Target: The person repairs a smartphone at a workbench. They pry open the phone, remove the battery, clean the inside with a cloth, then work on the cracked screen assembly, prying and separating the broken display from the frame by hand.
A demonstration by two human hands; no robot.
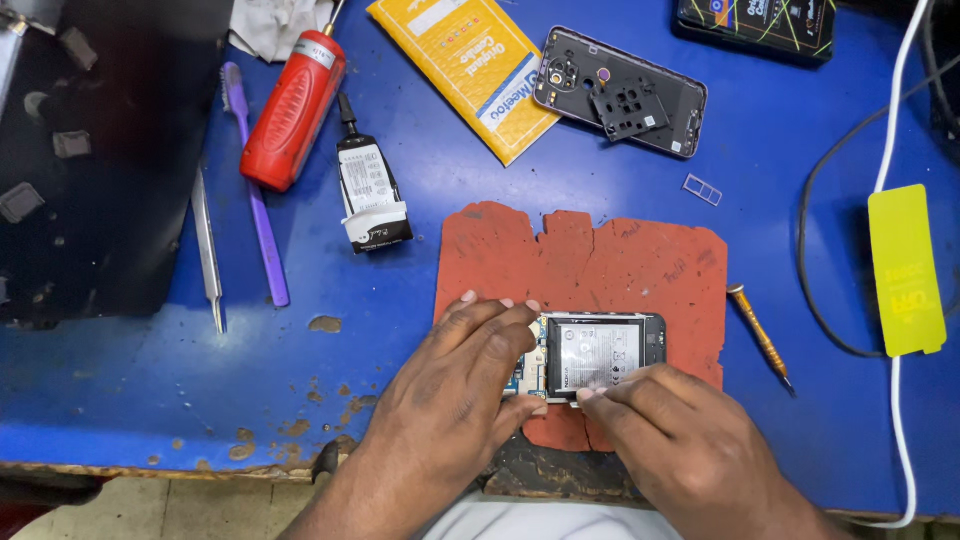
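Note:
An opened phone point(600, 355) with its silver battery showing lies on a worn red rubber mat point(600, 260) near the table's front edge. My left hand point(465, 385) lies over the phone's left end, fingers flat on it and thumb along its lower edge. My right hand point(680, 440) comes from the lower right, fingertips pressed on the phone's bottom edge beside the battery. Part of the phone's circuit board shows blue between my left fingers.
On the blue table point(150, 390) lie a red screwdriver point(293, 108), purple toothbrush point(255, 190), metal tweezers point(208, 250), black glue tube point(368, 190), yellow packet point(470, 70), phone back cover point(620, 92), small orange screwdriver point(760, 335), yellow strip point(905, 270) and white cable point(890, 130).

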